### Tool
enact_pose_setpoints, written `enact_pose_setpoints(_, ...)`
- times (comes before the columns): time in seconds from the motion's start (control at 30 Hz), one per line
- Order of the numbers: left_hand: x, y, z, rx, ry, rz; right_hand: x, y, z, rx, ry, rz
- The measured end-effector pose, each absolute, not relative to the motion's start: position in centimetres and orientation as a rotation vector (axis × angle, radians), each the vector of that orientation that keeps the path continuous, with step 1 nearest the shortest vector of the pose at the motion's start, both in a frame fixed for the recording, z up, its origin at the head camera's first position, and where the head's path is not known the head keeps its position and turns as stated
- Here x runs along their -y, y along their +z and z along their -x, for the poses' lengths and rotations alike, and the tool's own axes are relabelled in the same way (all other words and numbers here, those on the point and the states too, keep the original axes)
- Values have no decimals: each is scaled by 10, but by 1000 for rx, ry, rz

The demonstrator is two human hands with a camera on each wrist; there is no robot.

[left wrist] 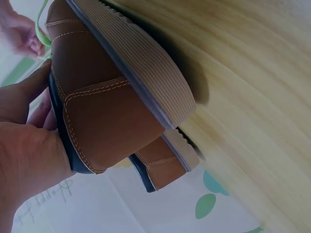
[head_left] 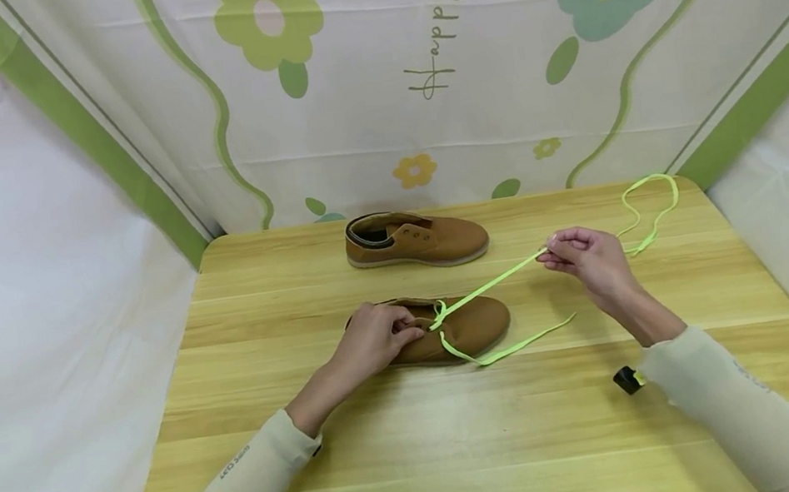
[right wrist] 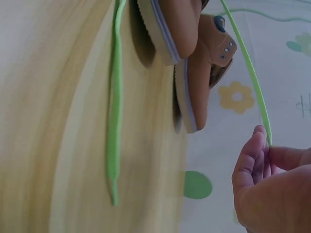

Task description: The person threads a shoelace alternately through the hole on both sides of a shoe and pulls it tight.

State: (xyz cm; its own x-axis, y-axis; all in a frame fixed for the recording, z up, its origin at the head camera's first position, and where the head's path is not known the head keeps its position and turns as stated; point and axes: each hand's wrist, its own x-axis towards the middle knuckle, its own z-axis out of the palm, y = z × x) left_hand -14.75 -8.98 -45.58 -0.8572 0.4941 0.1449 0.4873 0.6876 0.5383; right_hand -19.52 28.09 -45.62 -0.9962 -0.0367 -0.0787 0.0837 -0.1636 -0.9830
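In the head view, my left hand (head_left: 371, 338) grips the near brown shoe (head_left: 485, 324) at its eyelet flap; the left wrist view has the thumb along the collar edge and the other fingers behind it. A bright green shoelace (head_left: 494, 286) runs through the front of that shoe's lacing. My right hand (head_left: 588, 259) pinches one length of it between thumb and fingers, drawn straight up and to the right. The other, free lace end (right wrist: 114, 131) lies slack on the wood in the right wrist view.
A second brown shoe (head_left: 442, 237), with bare eyelets, stands parallel behind the first. Beyond the right hand, a loop of green lace (head_left: 674, 198) lies at the back right of the wooden table (head_left: 425, 460). Printed white cloth (head_left: 361, 116) hangs behind the table.
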Motion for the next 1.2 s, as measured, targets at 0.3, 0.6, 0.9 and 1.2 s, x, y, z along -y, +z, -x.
enact_pose_setpoints(0.3, 88, -456, 147, -2882, 932, -798, -256, -425, 189, -1905, -2359, 153)
enact_pose_setpoints(0.6, 88, -453, 146, -2860, 990, -768, -213, -400, 171, -1985, -2172, 351)
enact_pose_setpoints(0.9, 91, -447, 145, -2851, 1061, -756, -174, -393, 152, -2145, -1818, 474)
enact_pose_setpoints(1.2, 99, -439, 147, -2953, 1085, -767, -144, -416, 140, -2171, -1581, 695)
